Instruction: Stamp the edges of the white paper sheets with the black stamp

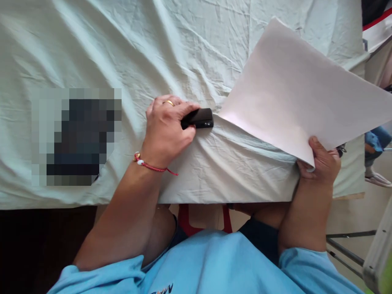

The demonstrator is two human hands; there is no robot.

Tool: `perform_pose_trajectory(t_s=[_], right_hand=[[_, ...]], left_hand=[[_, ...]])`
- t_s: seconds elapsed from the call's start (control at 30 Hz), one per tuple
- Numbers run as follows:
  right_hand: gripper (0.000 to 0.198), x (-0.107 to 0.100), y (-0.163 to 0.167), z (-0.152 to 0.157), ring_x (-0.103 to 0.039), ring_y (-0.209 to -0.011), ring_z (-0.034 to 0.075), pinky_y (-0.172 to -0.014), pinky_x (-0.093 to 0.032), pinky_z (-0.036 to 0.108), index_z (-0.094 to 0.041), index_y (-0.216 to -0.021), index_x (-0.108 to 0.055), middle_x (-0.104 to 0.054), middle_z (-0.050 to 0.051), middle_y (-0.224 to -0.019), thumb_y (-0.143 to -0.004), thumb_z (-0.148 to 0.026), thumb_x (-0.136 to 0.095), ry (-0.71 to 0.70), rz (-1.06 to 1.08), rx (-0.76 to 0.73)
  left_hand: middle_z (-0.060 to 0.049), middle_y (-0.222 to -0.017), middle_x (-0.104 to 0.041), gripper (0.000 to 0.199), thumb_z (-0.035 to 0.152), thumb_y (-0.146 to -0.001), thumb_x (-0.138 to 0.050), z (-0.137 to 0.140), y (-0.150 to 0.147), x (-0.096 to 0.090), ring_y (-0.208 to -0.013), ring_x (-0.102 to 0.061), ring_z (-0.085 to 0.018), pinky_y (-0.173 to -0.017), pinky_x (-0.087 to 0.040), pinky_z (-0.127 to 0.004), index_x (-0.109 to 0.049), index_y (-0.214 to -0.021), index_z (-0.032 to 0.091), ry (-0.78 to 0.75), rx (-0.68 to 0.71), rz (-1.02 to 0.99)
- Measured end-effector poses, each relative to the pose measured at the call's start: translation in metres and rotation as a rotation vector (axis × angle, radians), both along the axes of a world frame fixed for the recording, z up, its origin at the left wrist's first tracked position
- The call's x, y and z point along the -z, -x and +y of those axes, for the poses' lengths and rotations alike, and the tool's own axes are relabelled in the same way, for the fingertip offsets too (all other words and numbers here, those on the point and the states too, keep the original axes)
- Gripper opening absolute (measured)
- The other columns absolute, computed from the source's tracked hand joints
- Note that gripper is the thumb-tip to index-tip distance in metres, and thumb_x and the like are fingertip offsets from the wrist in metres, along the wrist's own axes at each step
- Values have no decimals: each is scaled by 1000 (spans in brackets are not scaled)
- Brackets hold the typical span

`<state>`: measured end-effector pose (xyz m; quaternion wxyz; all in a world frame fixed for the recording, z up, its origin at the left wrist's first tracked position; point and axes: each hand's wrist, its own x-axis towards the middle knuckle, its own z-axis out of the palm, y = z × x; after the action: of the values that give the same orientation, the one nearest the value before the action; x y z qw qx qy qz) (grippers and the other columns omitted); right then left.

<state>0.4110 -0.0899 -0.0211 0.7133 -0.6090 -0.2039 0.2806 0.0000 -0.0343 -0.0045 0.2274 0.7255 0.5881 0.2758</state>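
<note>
A makeshift work spot, perhaps a home or small stall, is showing here: a wrinkled pale cloth (171,45) is covering the table (347,197), with folding metal chair legs (346,241) standing on bare floor.

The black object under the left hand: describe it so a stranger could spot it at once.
Start at the pale wrinkled cloth covering the table. Near its middle, the left hand, wearing a gold ring, grips a small black stapler beside the white paper's corner. It is the only small dark, hard-edged item there.

A wrinkled pale green cloth (196,49) covers the bench and hangs over its near edge. Beneath shows a red stool (185,218), with pale floor (349,216) and grey metal legs (349,234) at right.
</note>
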Motion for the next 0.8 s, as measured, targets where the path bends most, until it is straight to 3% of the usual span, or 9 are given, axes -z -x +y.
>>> perform_pose_trajectory(t_s=[0.13, 0.33, 0.47, 0.57, 0.63, 0.8], right_hand=[[55, 1, 2, -3, -86, -103, 19, -94, -78, 30, -16, -101, -83, -88, 6, -117, -55, -23, -113, 21, -41, -55], [53, 4, 0, -6, -86, -97, 19, -99, -79, 36, -18, -97, -84, -89, 3, -105, -56, -30, -114, 98, -123, -91], [51, 4, 2, -6, -87, -98, 19, -99, -78, 34, -19, -98, -84, -90, 2, -107, -57, -31, -113, 95, -120, -106], [54, 3, 4, -5, -86, -96, 19, -97, -77, 31, -15, -99, -85, -90, 7, -109, -56, -28, -113, 86, -113, -97], [53, 2, 4, -5, -86, -96, 18, -96, -77, 30, -14, -99, -86, -90, 7, -108, -56, -29, -113, 80, -119, -100], [54, 2, 4, -5, -86, -98, 18, -98, -78, 32, -19, -99, -85, -89, 1, -103, -55, -33, -115, 80, -125, -116]], left_hand=[[-4, -146, -86, 46, 27, -98, -76, 0, -1, -13, -163, -61, -40, -144, -41, -64, -88, -142, 31, 104, -62, 74], [-6, -145, -88, 49, 20, -93, -73, 0, -3, -17, -143, -74, -39, -132, -54, -61, -89, -138, 25, 112, -12, 45], [-8, -140, -88, 44, 19, -89, -77, -1, -4, -12, -148, -71, -43, -133, -52, -64, -90, -130, 30, 57, 65, 0], [-8, -134, -87, 30, 31, -93, -83, -1, -4, -11, -146, -71, -46, -130, -52, -66, -91, -122, 34, 40, 95, -72], [-9, -126, -88, 20, 41, -99, -81, -1, -4, -11, -143, -72, -45, -128, -52, -65, -93, -114, 34, 44, 119, -113], [-7, -112, -88, 20, 45, -104, -77, 2, -6, -9, -133, -75, -40, -128, -51, -62, -93, -102, 34, 43, 161, -152]])
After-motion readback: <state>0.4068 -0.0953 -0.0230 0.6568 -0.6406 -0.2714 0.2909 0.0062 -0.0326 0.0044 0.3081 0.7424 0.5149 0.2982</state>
